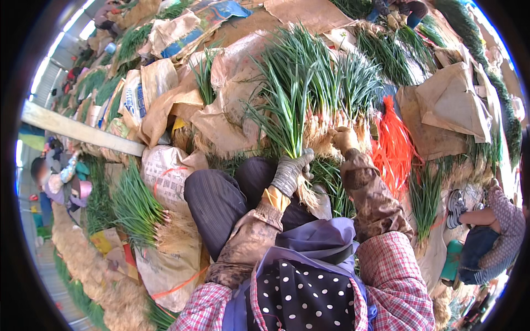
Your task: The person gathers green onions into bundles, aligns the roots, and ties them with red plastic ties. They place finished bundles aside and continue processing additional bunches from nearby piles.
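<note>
My left hand (292,171), in a grey knit glove, grips a bunch of green-leaved plants with pale roots (290,120) above my lap; the leaves point away from me and the roots hang below my fist. My right hand (344,139), in a tan glove, is at the root ends of a row of similar plants (323,91) lying on sacking. Its fingers are bent, and whether they pinch a plant cannot be told. Just right of that hand lies a bundle of red plastic strips (393,145).
A plant pile (140,207) lies on a printed woven sack (165,178) at my left. Brown sacking (455,99) is at the upper right. A pale beam (83,128) reaches in from the left. Other people sit at the far left (62,178), right (488,240) and top right.
</note>
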{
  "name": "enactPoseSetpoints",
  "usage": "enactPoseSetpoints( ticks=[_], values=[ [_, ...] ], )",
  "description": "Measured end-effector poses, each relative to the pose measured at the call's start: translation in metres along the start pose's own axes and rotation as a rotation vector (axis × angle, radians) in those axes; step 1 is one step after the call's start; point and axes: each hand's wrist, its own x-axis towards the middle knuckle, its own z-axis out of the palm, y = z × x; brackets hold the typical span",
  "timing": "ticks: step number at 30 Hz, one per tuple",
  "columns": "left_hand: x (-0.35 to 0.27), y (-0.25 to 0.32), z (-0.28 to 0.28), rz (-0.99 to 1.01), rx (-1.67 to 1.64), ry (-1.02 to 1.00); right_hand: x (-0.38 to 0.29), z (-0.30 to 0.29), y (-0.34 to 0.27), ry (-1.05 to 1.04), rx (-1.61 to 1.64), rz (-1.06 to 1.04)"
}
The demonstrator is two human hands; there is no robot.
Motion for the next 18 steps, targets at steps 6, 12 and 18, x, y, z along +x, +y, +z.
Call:
enactPoseSetpoints(
  ticks=[6, 12, 18],
  values=[
    [-0.007, 0.003, -0.004, 0.009, 0.108, 0.034, -0.078, -0.011, -0.03, 0.103, -0.388, -0.666],
    [-0.012, 0.005, -0.003, 0.012, 0.154, 0.093, -0.043, -0.04, -0.101, 0.124, -0.284, -0.06],
    [-0.005, 0.006, -0.002, 0.015, 0.172, 0.136, -0.034, -0.041, -0.102, -0.089, -0.217, 0.015]
  ],
)
